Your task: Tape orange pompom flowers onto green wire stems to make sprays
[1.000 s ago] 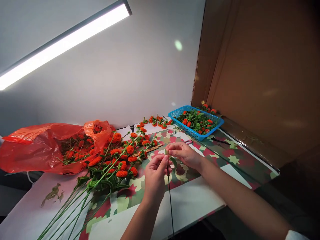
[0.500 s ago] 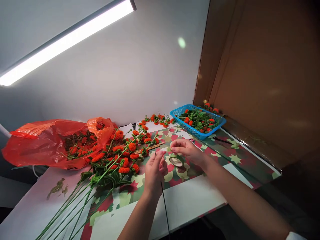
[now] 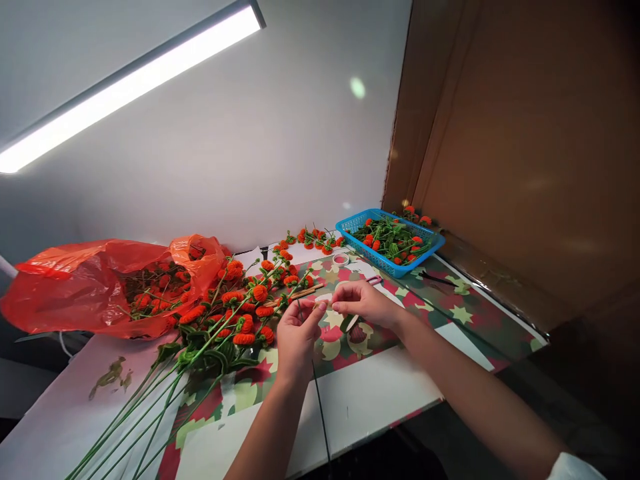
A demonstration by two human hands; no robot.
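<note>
My left hand [image 3: 295,337] is closed on a thin dark wire stem [image 3: 320,413] that runs down past the table's front edge. Its tip pokes up just above my fingers. My right hand [image 3: 365,303] pinches the end of green floral tape right beside the left fingertips. The tape roll [image 3: 353,323] hangs just under my right hand. Both hands hover above the star-patterned sheet [image 3: 450,307], next to a pile of long green stems with orange pompom flowers [image 3: 240,313].
An orange plastic bag [image 3: 85,287] with more flowers lies at the left. A blue basket [image 3: 387,243] of short orange flowers sits at the back right beside a cardboard wall [image 3: 525,153]. A small tape roll [image 3: 341,259] and loose flowers lie near the basket.
My hands have drifted slightly left and the wire has tilted. The tape roll that lay flat under my right hand half a second ago now hangs tilted from the pinched strip.
</note>
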